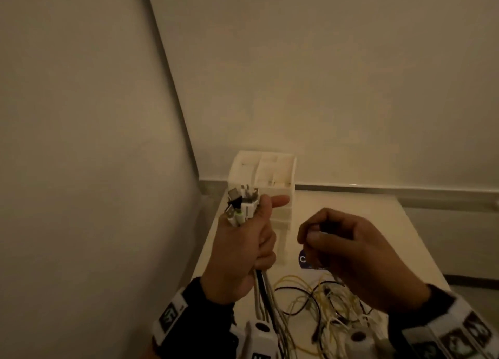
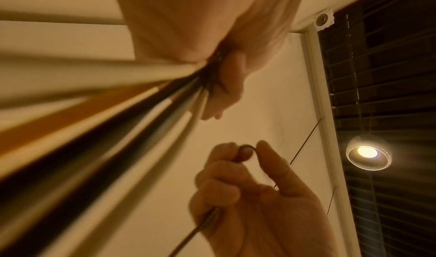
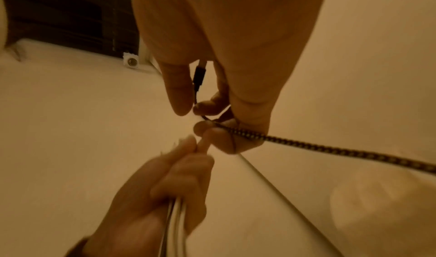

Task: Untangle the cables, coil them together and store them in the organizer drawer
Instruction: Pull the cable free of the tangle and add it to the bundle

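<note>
Cables (image 1: pixel 263 285) bundled in the clenched left hand (image 1: pixel 243 245); right hand (image 1: pixel 348 250) pinches a braided cable (image 3: pixel 306 144).

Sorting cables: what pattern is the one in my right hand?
Dark braid with pale flecks; right wrist view.

the organizer (image 1: pixel 260 175) is partly hidden behind the left hand (image 1: pixel 243 248), its lower drawers too washed out to tell apart. the tangled cables (image 1: pixel 324 302) run off the near edge of the head view. the dark sticker (image 1: pixel 306 260) is half covered by the right hand (image 1: pixel 359 253). in the left wrist view the cable bundle (image 2: pixel 106 139) is smeared by blur.
</note>
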